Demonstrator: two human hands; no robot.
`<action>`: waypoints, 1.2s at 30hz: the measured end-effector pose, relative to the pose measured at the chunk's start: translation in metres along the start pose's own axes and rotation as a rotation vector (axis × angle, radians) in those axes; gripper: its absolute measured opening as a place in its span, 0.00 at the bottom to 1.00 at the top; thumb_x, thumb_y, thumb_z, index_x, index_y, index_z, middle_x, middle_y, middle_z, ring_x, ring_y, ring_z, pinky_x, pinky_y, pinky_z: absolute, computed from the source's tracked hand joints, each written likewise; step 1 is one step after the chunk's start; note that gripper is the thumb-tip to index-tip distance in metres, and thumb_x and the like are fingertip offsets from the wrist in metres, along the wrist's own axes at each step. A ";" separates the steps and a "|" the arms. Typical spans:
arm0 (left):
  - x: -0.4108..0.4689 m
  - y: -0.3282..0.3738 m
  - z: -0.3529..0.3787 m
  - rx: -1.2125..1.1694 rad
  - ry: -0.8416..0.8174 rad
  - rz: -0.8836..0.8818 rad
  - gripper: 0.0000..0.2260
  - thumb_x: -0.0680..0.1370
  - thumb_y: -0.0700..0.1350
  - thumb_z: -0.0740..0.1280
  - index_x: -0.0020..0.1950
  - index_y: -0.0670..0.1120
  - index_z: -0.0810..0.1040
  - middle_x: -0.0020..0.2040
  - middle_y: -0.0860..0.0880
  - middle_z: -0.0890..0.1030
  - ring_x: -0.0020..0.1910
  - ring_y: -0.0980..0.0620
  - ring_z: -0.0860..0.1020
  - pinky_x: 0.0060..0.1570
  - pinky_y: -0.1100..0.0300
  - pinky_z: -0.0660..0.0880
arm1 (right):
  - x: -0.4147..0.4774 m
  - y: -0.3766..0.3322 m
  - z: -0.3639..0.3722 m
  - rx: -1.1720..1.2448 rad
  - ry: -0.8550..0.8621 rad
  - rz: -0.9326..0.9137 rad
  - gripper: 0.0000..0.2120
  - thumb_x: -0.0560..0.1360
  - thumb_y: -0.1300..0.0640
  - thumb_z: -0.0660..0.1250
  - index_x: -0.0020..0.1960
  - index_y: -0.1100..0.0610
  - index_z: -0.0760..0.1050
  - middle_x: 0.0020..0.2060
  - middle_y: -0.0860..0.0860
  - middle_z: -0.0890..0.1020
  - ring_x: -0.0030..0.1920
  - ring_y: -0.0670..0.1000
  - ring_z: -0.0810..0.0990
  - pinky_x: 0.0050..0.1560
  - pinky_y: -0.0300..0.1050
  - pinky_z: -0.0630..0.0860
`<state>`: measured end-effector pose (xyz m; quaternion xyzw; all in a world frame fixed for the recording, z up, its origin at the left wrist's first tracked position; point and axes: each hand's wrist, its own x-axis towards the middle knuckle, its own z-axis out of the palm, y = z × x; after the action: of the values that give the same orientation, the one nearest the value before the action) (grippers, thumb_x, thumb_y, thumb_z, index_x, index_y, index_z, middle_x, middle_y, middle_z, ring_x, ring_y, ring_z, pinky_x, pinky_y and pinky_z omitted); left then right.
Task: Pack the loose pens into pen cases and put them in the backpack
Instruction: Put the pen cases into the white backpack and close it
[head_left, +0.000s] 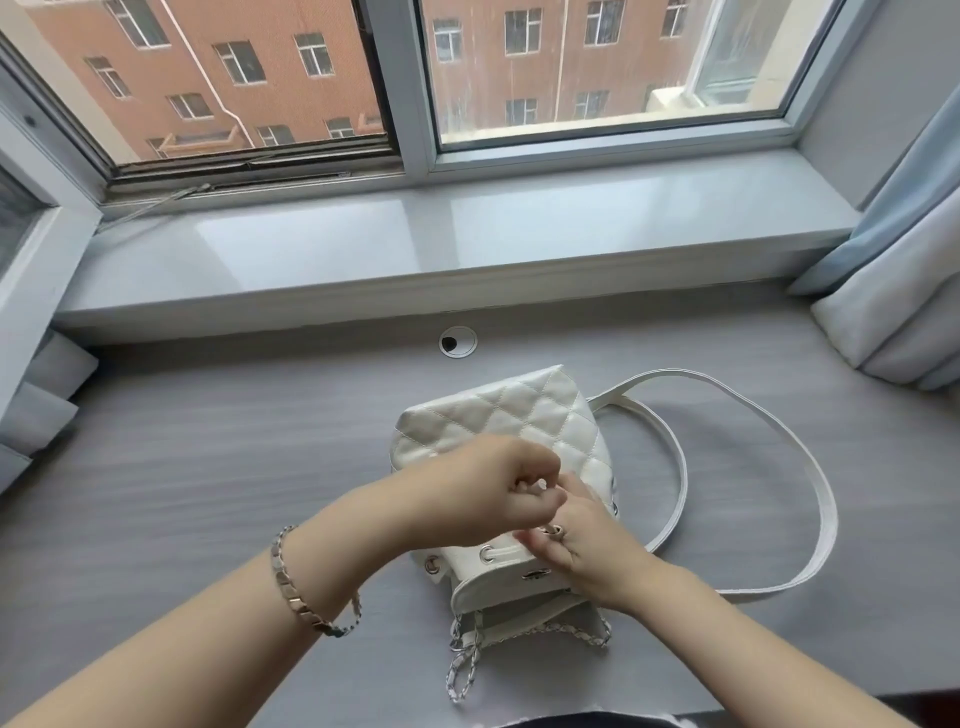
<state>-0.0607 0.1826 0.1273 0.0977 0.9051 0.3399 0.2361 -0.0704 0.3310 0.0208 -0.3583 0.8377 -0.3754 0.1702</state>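
Observation:
A small white quilted backpack (524, 410) lies on the grey desk (208, 467), its mouth toward me and its white straps (779, 431) looping out to the right. My left hand (483, 493) is curled over the bag's upper front and seems to pinch something small, likely the drawstring. My right hand (582, 540) rests on the eyelet rim, fingers bent around the drawstring by a metal eyelet (487, 554). A chain handle (462, 670) trails off the near end. No pens or pen cases are visible.
A round cable grommet (457, 341) sits in the desk behind the bag. The window sill (415, 249) runs along the back, with a curtain (904, 291) at the right and grey blocks (47, 395) at the left edge.

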 end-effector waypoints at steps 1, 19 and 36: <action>0.001 0.000 0.000 0.003 0.005 -0.017 0.15 0.77 0.46 0.63 0.31 0.49 0.65 0.28 0.53 0.65 0.28 0.57 0.62 0.28 0.66 0.61 | -0.002 0.001 -0.002 0.002 -0.009 0.035 0.28 0.71 0.32 0.49 0.58 0.45 0.75 0.56 0.36 0.68 0.56 0.36 0.57 0.61 0.36 0.57; 0.015 -0.007 0.038 -0.108 0.029 -0.086 0.14 0.69 0.40 0.68 0.29 0.52 0.66 0.28 0.53 0.67 0.28 0.55 0.63 0.29 0.62 0.61 | 0.002 -0.006 -0.014 -0.030 -0.180 0.429 0.23 0.72 0.59 0.65 0.20 0.53 0.62 0.19 0.47 0.68 0.25 0.45 0.60 0.25 0.36 0.59; 0.020 -0.063 0.068 0.147 0.229 -0.034 0.13 0.74 0.45 0.68 0.57 0.44 0.74 0.52 0.47 0.76 0.50 0.47 0.76 0.50 0.55 0.73 | 0.006 0.006 -0.009 0.380 0.146 0.603 0.13 0.67 0.62 0.74 0.32 0.56 0.70 0.25 0.49 0.77 0.27 0.48 0.80 0.28 0.37 0.73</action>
<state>-0.0452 0.1805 0.0336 0.0598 0.9501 0.2775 0.1293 -0.0822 0.3344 0.0225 -0.0293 0.8310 -0.4818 0.2764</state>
